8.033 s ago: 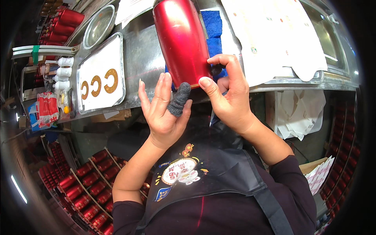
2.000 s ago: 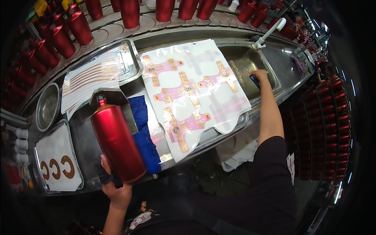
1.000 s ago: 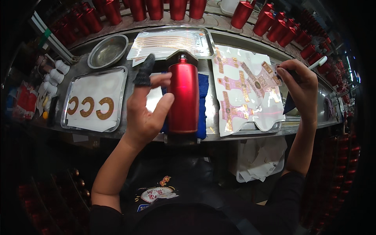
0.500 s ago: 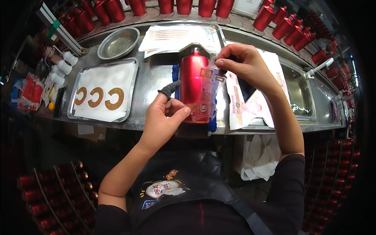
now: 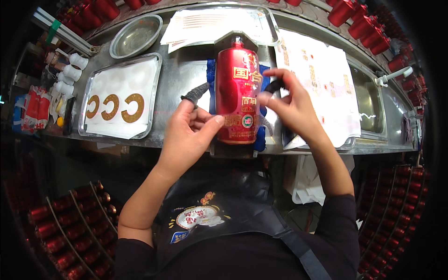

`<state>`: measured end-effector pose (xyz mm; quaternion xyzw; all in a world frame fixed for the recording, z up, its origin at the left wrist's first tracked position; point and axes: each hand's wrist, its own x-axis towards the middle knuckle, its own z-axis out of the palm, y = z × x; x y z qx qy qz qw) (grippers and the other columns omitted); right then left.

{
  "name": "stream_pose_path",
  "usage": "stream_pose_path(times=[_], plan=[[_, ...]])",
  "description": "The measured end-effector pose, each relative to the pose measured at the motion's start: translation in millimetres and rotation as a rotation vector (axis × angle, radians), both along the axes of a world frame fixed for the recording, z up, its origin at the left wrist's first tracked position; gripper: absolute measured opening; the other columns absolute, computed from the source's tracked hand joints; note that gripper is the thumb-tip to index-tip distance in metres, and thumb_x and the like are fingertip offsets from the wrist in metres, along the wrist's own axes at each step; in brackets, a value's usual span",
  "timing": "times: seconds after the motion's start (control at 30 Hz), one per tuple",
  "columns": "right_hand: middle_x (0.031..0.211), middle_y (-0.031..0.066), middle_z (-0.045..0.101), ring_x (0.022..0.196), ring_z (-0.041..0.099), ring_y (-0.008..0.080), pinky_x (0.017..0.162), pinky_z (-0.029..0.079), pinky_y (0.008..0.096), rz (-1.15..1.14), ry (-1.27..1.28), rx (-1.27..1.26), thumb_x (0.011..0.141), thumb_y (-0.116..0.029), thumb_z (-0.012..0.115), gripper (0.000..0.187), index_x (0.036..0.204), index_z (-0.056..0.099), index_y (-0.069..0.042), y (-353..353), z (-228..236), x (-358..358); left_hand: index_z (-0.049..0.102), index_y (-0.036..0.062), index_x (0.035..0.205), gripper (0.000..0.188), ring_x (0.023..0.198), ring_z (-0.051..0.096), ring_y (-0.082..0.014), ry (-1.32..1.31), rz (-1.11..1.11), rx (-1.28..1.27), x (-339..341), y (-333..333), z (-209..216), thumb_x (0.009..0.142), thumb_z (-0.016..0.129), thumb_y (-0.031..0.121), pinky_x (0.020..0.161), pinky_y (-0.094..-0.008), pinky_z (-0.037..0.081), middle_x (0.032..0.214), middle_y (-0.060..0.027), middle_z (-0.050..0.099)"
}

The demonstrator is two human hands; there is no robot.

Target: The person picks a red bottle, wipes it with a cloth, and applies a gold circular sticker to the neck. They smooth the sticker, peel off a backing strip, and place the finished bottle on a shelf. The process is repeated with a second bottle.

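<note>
A glossy red bottle (image 5: 237, 100) lies in a metal holder (image 5: 235, 151) with its neck pointing away from me. Gold decals of characters and a round green-and-white emblem show along its right side. My left hand (image 5: 191, 126) is at the bottle's lower left, thumb tip against the surface; its index finger, in a black finger cover, is stretched out. On the other side my right hand (image 5: 294, 100) is slightly blurred, its fingers curved and apart beside the decals, with a black cover on one finger. Blue cloth (image 5: 211, 88) shows under the bottle.
At left, a metal tray (image 5: 156, 93) holds a white sheet with gold C-shaped decals (image 5: 133, 108); behind it sits a metal bowl (image 5: 136, 36). Decal sheets (image 5: 205, 23) lie at the back, more sheets (image 5: 322, 88) at right beside a sink (image 5: 368, 102). Red bottles (image 5: 361, 23) line the back.
The clear decal film that my right hand pinched now lies against the bottle, and those fingers have parted. More gold decals face up on the bottle. The view has shifted slightly.
</note>
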<state>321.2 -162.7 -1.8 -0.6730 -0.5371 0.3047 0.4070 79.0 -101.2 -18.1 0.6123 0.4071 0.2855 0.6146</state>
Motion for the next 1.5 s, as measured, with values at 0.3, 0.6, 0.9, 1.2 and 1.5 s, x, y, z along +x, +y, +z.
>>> stream_pose_path(times=[0.3,0.6,0.9,1.2,1.5], plan=[[0.124,0.0092,0.056,0.070,0.054,0.0042,0.063,0.045,0.0201,-0.049,0.302,-0.011,0.087,-0.015,0.075,0.068,0.146,0.043,-0.004,-34,-36,5,0.016,-0.0025,0.156,0.126,0.146,0.029,-0.0450,0.376,-0.399,0.783,-2,-1,5,0.063,0.093,0.031,0.120,-0.0628,0.005,0.153,-0.0283,0.035],[0.138,0.0153,0.049,0.063,0.046,0.0061,0.052,0.036,0.0220,0.039,0.128,0.079,0.079,-0.043,0.084,0.103,0.157,0.027,-0.010,-30,-40,-26,0.019,0.0008,0.157,0.122,0.145,0.035,-0.0413,-0.024,-0.365,0.395,-4,11,-34,0.065,0.094,0.030,0.119,-0.0477,0.027,0.156,-0.0256,0.035],[0.135,0.0214,0.052,0.080,0.056,0.0259,0.070,0.049,0.0346,0.077,-0.445,0.116,0.084,-0.036,0.078,0.076,0.151,0.046,-0.021,-19,-1,-25,0.024,0.0110,0.159,0.081,0.154,0.019,-0.0348,0.143,-0.291,0.864,7,29,-28,0.095,0.065,0.039,0.120,-0.0584,-0.001,0.164,-0.0175,0.028],[0.090,0.0159,0.045,0.081,0.044,0.0313,0.076,0.044,0.0395,0.106,-0.416,-0.069,0.084,-0.049,0.073,0.078,0.154,0.043,-0.031,-7,-1,-26,0.025,0.0104,0.159,0.080,0.154,0.016,-0.0328,0.234,-0.360,0.951,17,29,-28,0.094,0.059,0.043,0.117,-0.0649,-0.004,0.162,-0.0142,0.032],[0.093,0.0177,0.044,0.080,0.053,0.0343,0.074,0.049,0.0407,0.179,-0.339,-0.160,0.082,-0.052,0.075,0.083,0.155,0.039,-0.037,-27,-6,-25,0.014,0.0103,0.161,0.082,0.155,0.013,-0.0343,0.097,-0.413,0.771,-1,30,-50,0.099,0.053,0.048,0.118,-0.0617,-0.006,0.166,-0.0169,0.021]])
